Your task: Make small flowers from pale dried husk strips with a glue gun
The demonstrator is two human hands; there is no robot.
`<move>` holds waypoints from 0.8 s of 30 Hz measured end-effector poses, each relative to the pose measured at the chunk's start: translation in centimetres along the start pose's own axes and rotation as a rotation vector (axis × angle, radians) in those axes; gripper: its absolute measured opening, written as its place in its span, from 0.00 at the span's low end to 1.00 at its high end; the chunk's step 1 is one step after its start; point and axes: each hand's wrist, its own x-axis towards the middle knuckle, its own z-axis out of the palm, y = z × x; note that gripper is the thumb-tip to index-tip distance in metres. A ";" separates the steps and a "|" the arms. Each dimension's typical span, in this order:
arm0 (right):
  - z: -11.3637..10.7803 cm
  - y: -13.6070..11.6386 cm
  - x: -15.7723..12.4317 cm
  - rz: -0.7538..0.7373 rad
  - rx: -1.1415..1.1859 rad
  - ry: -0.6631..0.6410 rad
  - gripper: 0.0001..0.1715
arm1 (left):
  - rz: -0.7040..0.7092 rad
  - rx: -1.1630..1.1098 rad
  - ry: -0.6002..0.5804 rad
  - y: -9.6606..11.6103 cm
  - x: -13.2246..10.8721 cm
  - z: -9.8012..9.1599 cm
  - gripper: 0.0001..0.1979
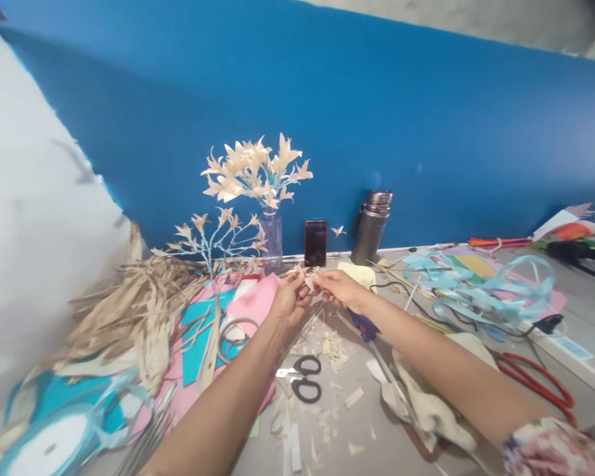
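My left hand (291,297) and my right hand (341,289) meet at the middle of the table, fingertips almost touching. Between them they pinch a small pale husk-like piece (309,282); its exact shape is partly hidden by my fingers. Black-handled scissors (305,379) lie open just below my hands. Pale cut scraps (334,349) are scattered around them. A blue glue gun (361,325) rests beneath my right wrist. Behind my hands a dark phone (315,243) stands upright against the blue wall.
Pale flowers (248,168) stand in a clear bottle (271,239). A grey flask (372,228) leans at the wall. Dried husks (123,317), coloured sheets (196,330) and a ribbon roll (54,441) lie left; tangled ribbon (496,287), a power strip (570,357) and red-handled tool (535,383) right.
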 end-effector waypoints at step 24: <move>-0.4 3.2 -2.5 -0.096 0.310 -0.042 0.18 | 0.089 0.198 -0.023 -1.5 -0.6 1.4 0.16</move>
